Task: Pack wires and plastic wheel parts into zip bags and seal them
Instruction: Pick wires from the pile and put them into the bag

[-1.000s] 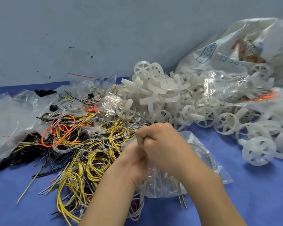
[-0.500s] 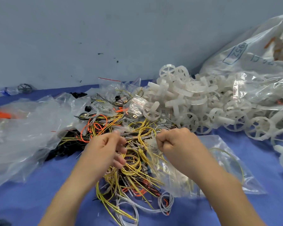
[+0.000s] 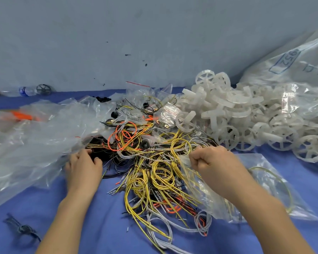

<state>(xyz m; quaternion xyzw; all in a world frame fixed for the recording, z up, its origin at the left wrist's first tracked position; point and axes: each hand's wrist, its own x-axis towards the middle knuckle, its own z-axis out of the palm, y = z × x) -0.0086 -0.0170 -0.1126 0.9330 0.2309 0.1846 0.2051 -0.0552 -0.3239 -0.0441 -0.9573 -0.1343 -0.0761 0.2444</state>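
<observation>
We're pinching the clear zip bag (image 3: 217, 197) in our right hand (image 3: 214, 165); left hand (image 3: 84, 166), fingers loosely spread, is touching the tangled yellow-grey wires (image 3: 154, 167).

Blue cloth (image 3: 99, 226) carries tangled wires (image 3: 154, 171), white wheels (image 3: 237, 116), clear bags (image 3: 35, 143).

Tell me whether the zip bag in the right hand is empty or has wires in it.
Has wires: yellow loops show through the zip bag that the right hand pinches.
</observation>
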